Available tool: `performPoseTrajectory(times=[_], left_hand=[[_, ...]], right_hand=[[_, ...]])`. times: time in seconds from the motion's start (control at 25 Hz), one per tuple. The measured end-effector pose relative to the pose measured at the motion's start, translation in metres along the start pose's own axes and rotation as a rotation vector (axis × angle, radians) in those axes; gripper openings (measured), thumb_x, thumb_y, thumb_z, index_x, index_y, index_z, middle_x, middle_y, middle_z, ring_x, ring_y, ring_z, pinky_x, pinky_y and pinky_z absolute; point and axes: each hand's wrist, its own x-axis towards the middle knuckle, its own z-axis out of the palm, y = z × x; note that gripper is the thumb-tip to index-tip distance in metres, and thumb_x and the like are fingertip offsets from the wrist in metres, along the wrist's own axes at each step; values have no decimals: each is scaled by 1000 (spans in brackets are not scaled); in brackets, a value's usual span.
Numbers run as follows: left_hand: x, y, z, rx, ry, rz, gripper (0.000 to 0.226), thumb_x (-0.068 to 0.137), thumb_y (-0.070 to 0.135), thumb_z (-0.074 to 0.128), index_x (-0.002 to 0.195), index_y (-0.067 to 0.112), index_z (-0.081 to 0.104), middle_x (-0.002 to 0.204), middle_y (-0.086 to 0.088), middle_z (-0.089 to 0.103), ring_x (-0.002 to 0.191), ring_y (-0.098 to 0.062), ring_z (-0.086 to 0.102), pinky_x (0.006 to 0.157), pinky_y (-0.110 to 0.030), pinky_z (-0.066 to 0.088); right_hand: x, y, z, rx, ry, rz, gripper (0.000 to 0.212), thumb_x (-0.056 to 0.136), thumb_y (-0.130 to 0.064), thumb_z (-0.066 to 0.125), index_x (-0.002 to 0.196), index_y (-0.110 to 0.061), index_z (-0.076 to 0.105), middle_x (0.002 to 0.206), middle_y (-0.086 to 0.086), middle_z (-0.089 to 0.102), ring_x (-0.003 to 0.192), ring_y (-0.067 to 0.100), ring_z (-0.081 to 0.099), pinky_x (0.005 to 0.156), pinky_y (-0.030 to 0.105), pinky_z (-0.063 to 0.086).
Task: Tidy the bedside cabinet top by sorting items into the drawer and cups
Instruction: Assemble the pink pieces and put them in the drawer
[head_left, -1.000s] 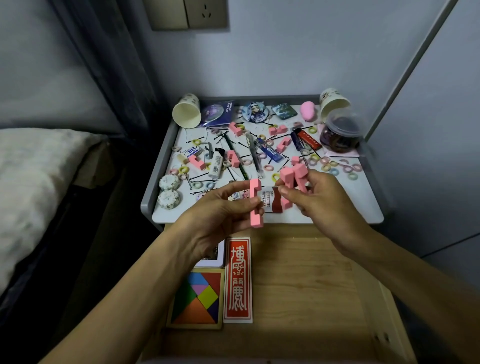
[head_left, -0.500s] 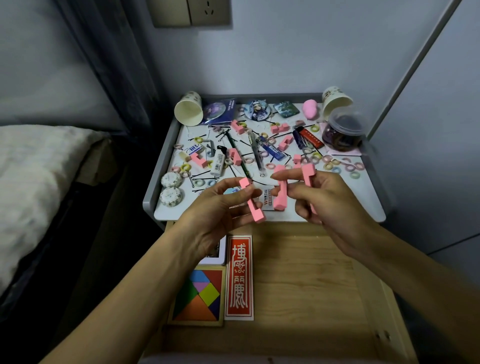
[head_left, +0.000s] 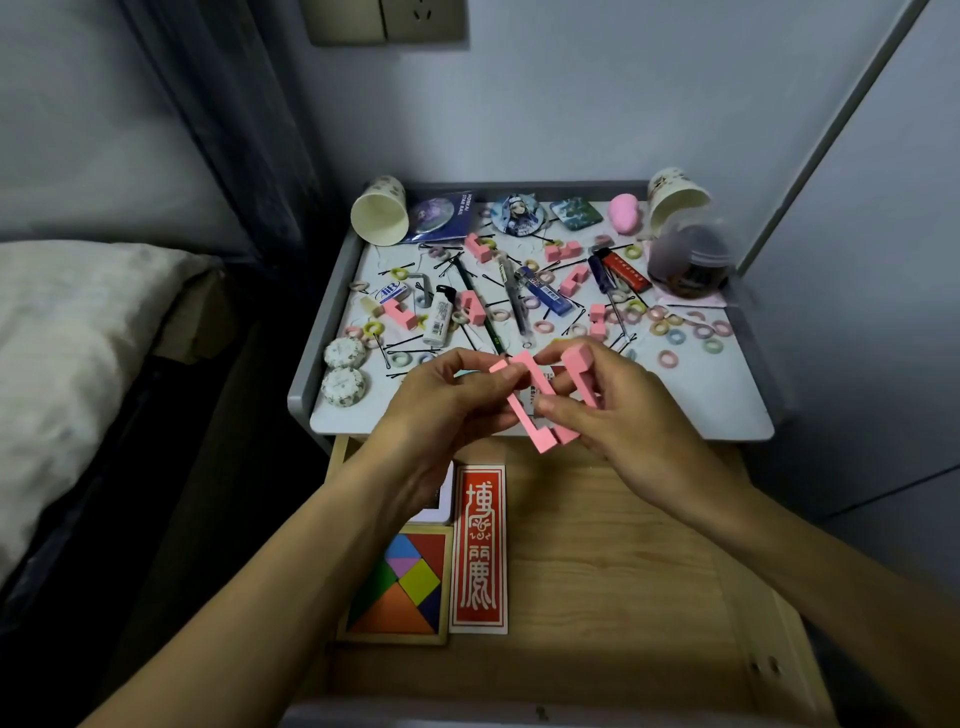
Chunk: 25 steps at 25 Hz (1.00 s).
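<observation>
Both hands hover over the front edge of the cabinet top (head_left: 727, 410). My left hand (head_left: 447, 405) pinches a pink C-shaped puzzle piece (head_left: 527, 410). My right hand (head_left: 613, 410) grips other pink puzzle pieces (head_left: 579, 364), which touch the left piece near its lower end. Below them the wooden drawer (head_left: 623, 561) stands pulled out. It holds a tangram box (head_left: 400, 587) and a red bookmark (head_left: 480, 551). More pink pieces (head_left: 472, 306) lie scattered on the top. Two paper cups lie on their sides at the back: one left (head_left: 382, 210), one right (head_left: 675, 195).
The top is littered with hair ties (head_left: 667, 358), hairpins, a white lighter (head_left: 439, 317), pens (head_left: 511, 296), badges (head_left: 519, 215), a pink sponge (head_left: 623, 213) and a dark lidded jar (head_left: 691, 260). Two round patterned tins (head_left: 343, 371) sit front left. A bed lies left, a wall right.
The two hands have closed in on each other, bringing the pink pieces from apart to touching. The left piece has turned so its open side faces right.
</observation>
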Motion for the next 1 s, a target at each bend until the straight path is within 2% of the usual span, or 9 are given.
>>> performPoseTrajectory(times=[0.2, 0.28, 0.36, 0.44, 0.52, 0.56, 0.68, 0.88, 1.0], left_hand=[[-1, -1, 1, 59, 5, 49, 27, 85, 6, 69, 112, 4, 68, 101, -26, 68, 79, -23, 68, 67, -24, 58], [-2, -2, 1, 90, 23, 76, 25, 86, 6, 68, 111, 3, 70, 102, -29, 67, 82, -25, 67, 68, -24, 58], [-3, -3, 3, 78, 48, 92, 24, 87, 4, 66, 110, 1, 70, 101, -23, 71, 81, -24, 69, 67, -23, 57], [-4, -3, 4, 21, 75, 107, 25, 88, 3, 65, 111, 1, 70, 99, -19, 73, 80, -22, 71, 67, -23, 57], [-3, -1, 3, -99, 119, 113, 27, 86, 4, 65, 112, 1, 70, 98, -18, 74, 80, -21, 71, 71, -25, 59], [-2, 1, 1, -169, 144, 114, 28, 85, 4, 66, 112, 0, 69, 98, -17, 74, 80, -21, 72, 74, -26, 60], [-1, 1, 1, -310, 201, 119, 27, 87, 5, 66, 113, 0, 69, 94, -12, 75, 78, -18, 72, 78, -25, 59], [-5, -11, 14, -407, 279, 156, 31, 88, 5, 65, 118, 0, 67, 108, -17, 72, 85, -18, 70, 83, -28, 59], [-5, -14, 16, -404, 298, 185, 30, 89, 7, 65, 118, 1, 68, 110, -18, 71, 91, -20, 69, 87, -31, 58]], right_hand=[[-1, 0, 0, -132, 24, -7, 26, 88, -25, 68, 114, -20, 67, 93, -5, 72, 86, 7, 68, 79, 34, 56], [-4, -1, 3, -176, 31, -30, 28, 88, -26, 68, 115, -19, 67, 93, -5, 72, 87, 7, 68, 82, 34, 56], [-5, -1, 5, -172, 40, -25, 30, 88, -27, 67, 118, -21, 66, 93, -6, 71, 84, 5, 67, 74, 27, 56], [-5, 0, 5, -121, 53, -4, 31, 89, -27, 66, 120, -25, 64, 89, -4, 72, 68, 4, 65, 58, 18, 50], [-4, 1, 3, -31, 64, 19, 28, 91, -24, 65, 119, -26, 64, 85, 1, 72, 52, 4, 57, 50, 17, 44], [-4, 1, 2, 31, 57, 33, 27, 91, -22, 64, 118, -26, 65, 85, 2, 72, 50, 6, 56, 48, 17, 42], [-6, 0, 6, 213, 30, 63, 26, 92, -15, 62, 117, -23, 65, 91, -1, 74, 56, 17, 64, 45, 22, 45], [-5, -2, 16, 329, 94, 64, 24, 91, -9, 62, 113, -19, 67, 93, 0, 74, 71, 22, 73, 61, 29, 58], [-4, -1, 18, 409, 104, 83, 23, 90, -7, 63, 111, -16, 68, 91, 4, 75, 75, 23, 74, 68, 30, 60]])
